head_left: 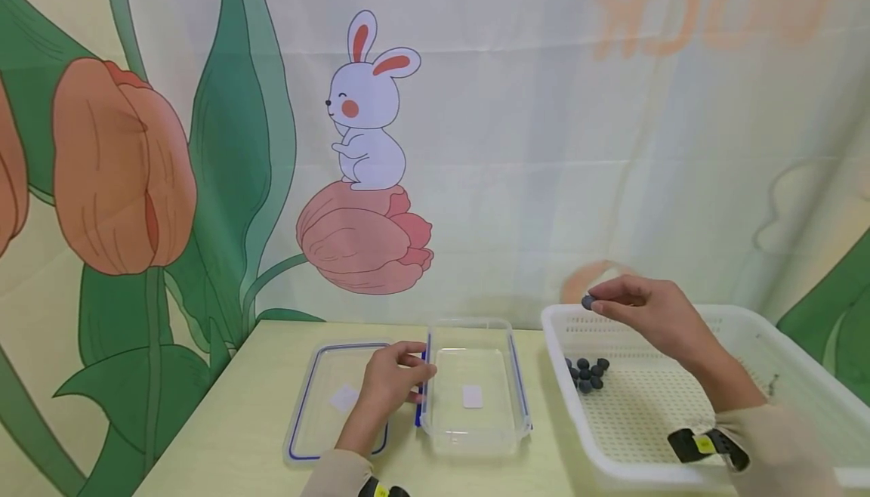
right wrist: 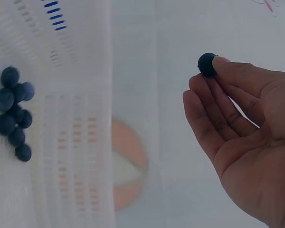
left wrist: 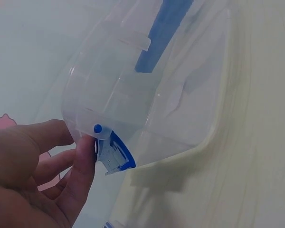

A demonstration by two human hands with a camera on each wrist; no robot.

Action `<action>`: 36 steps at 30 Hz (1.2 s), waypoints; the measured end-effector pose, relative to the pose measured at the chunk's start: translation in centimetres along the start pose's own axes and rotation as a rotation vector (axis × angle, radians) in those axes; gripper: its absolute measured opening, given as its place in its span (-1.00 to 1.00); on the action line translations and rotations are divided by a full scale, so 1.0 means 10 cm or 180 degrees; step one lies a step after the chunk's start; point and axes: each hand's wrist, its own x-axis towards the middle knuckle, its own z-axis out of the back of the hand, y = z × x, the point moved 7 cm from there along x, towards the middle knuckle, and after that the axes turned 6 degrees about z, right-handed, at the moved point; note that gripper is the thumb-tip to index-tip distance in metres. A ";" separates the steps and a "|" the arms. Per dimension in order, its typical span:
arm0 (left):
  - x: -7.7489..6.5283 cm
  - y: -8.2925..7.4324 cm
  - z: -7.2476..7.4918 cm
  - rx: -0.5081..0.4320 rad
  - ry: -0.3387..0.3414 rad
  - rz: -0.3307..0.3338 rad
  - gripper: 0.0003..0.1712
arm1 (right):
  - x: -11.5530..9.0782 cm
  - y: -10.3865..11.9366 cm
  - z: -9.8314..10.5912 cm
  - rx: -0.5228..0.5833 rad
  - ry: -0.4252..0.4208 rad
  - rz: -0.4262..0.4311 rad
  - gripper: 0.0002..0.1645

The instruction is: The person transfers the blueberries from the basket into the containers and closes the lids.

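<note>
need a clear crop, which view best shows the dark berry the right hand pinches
The right wrist view: the dark berry looks largest, against a pale backdrop. The head view shows it small in the right hand; the left wrist view doesn't show it.

The left hand (head_left: 390,376) is placed at the left side of the clear box (head_left: 472,434), its fingers bent and closed on the edge. The left wrist (head_left: 358,429) is angled toward the box from its near left. The right hand (head_left: 652,316) is held well to the box's right, a berry (head_left: 587,302) pinched between thumb and fingertip, the other fingers loosely bent. The right wrist (head_left: 730,387) is slanted toward the box.
</note>
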 end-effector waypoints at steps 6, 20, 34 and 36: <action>0.00 0.01 0.00 0.0012 -0.0001 0.0021 -0.48 | -0.02 0.17 -0.02 0.0111 -0.0119 -0.0040 -0.53; 0.00 0.01 0.00 -0.0004 0.0021 0.0014 -0.49 | -0.09 0.55 -0.29 0.0703 -0.0262 0.0206 -0.67; 0.02 0.04 -0.01 0.0009 0.0009 -0.0004 -0.50 | -0.16 0.84 -0.72 0.1070 -0.0234 0.0215 -0.72; 0.02 0.03 -0.01 0.0006 0.0005 -0.0010 -0.50 | -0.15 0.86 -0.79 0.1119 -0.0214 0.0246 -0.74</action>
